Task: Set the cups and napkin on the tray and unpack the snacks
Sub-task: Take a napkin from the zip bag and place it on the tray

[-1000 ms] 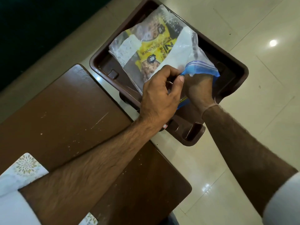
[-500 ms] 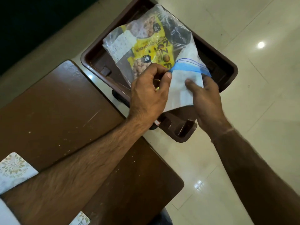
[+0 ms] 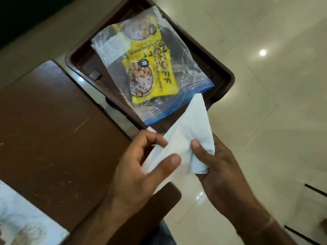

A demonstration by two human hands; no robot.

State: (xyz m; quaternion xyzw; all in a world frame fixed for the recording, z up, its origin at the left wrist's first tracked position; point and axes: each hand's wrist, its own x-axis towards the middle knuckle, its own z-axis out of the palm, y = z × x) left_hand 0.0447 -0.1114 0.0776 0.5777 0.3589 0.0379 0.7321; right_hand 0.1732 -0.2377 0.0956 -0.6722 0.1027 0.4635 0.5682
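A white napkin (image 3: 187, 138) is held between my left hand (image 3: 141, 167) and my right hand (image 3: 217, 167), just in front of the dark brown tray (image 3: 224, 75). My left thumb and fingers pinch its lower left part; my right thumb presses its right side. The napkin's tip points up toward the tray's near corner. In the tray lies a clear zip bag (image 3: 184, 64) with a blue seal, holding a yellow snack packet (image 3: 155, 71). No cups are in view.
A dark brown tabletop (image 3: 53, 129) fills the left. A white patterned cloth (image 3: 21, 218) lies at its lower left corner. Glossy pale floor tiles (image 3: 274, 121) spread to the right of the tray, which sits below the table's level.
The napkin has come out of the zip bag and is now held in both hands nearer to me. The bag lies flat in the tray, let go by both hands.
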